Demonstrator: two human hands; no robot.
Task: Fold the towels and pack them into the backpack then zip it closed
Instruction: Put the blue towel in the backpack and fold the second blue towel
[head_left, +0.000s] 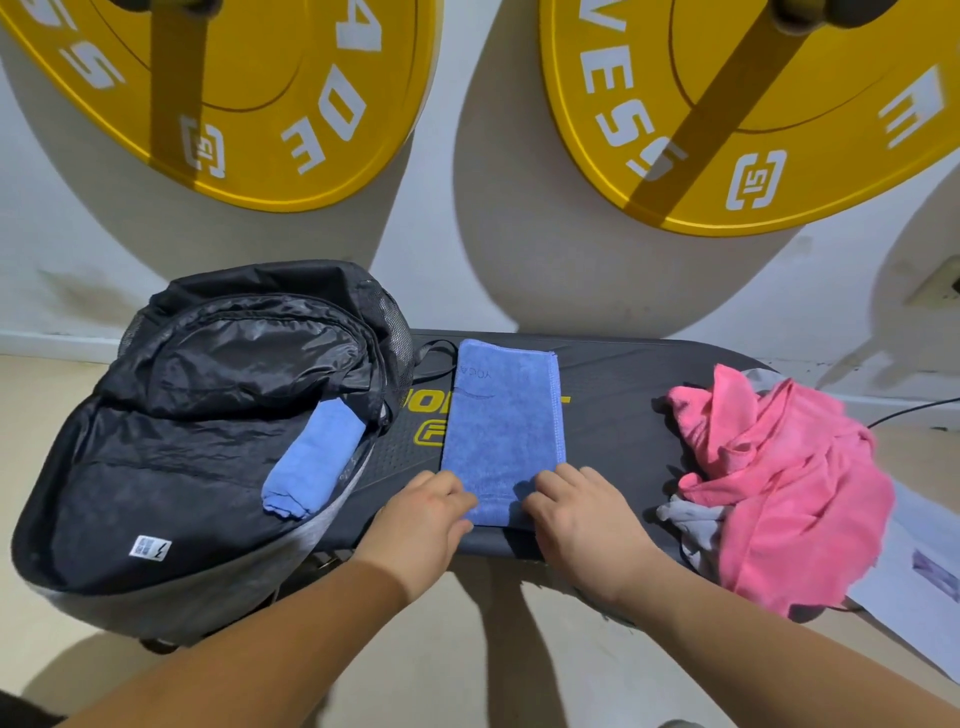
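A blue towel (503, 426) lies folded into a long strip on the black bench (613, 415). My left hand (426, 512) and my right hand (576, 512) grip its near end at the two corners, fingers curled onto the cloth. The black backpack (171, 467) lies unzipped and wide open on the left end of the bench. A folded light-blue towel (311, 462) rests inside it against the right wall. A crumpled pink towel (779, 483) sits in a heap on the right, with a grey cloth (696, 525) partly under it.
Two yellow weight plates (270, 104) hang on the white wall behind the bench. A sheet of paper (919, 577) lies at the right under the pink heap. A wall socket (940, 283) and a cable are at the far right. Beige floor is below.
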